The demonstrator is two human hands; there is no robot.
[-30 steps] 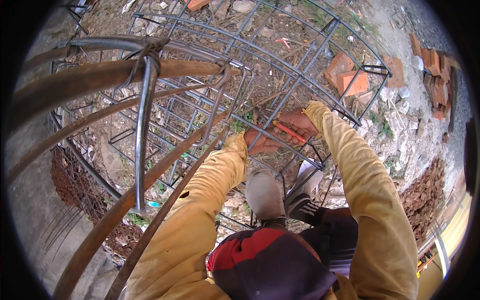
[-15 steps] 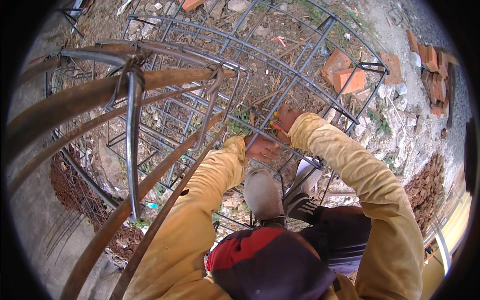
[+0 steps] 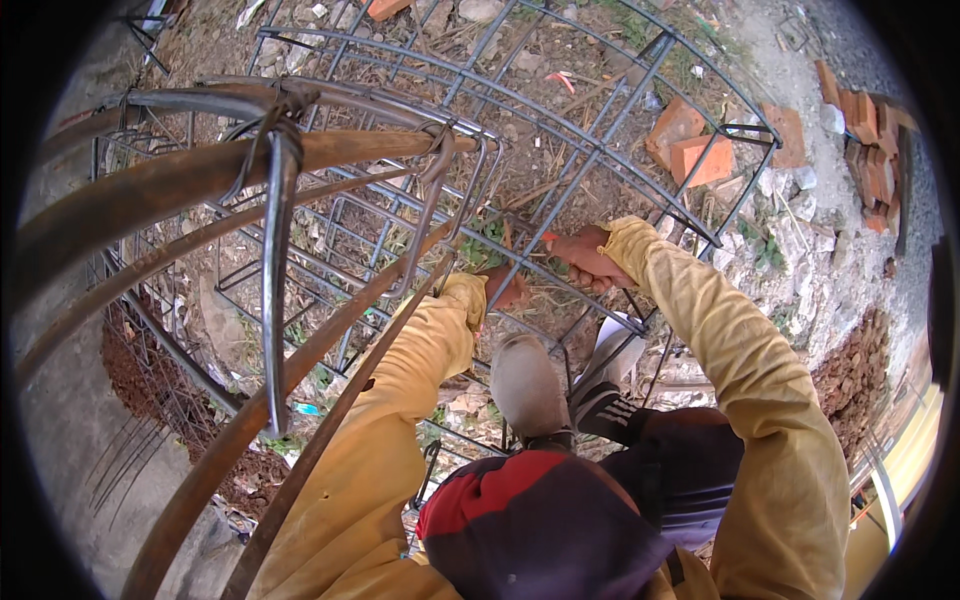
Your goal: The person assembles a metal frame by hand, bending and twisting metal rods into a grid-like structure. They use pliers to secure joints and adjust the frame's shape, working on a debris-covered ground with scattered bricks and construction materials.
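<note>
Low over the rebar cage [image 3: 600,150], both my hands work close together in front of my feet. My right hand [image 3: 592,258] is closed around a hand tool with an orange handle [image 3: 549,237]; only a small end of it shows, and the fingers hide its head. Just left of it, my left hand [image 3: 508,288] is beside a thin steel bar of the cage, which crosses in front of it. Its fingers are partly hidden and blurred, so I cannot make out whether they hold anything.
Thick rusty bars [image 3: 290,390] with tied stirrups rise at my left, close to my left sleeve. Orange bricks [image 3: 700,160] lie under the cage's right end, and more bricks [image 3: 870,150] are stacked far right. Reddish soil [image 3: 850,385] is heaped at right. My shoe [image 3: 522,385] stands among bars.
My right hand has turned and shifted slightly right, so less of the tool's handle shows. My left hand has drawn back a little to the left, its fingers less spread in view.
</note>
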